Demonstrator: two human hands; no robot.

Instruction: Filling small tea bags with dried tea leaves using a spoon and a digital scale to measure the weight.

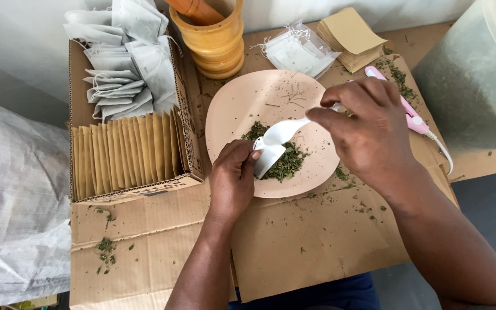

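Right hand (368, 129), white spoon (282, 133) bowl-end lower-left

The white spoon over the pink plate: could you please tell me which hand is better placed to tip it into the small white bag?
Probably the right hand: it grips the white spoon, whose bowl touches the small white bag held by the left hand.

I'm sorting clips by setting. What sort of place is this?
Probably a small home workshop for hand-packing herbal tea: dried green herbs on a pink plate, empty filter bags and brown sachets in a cardboard box.
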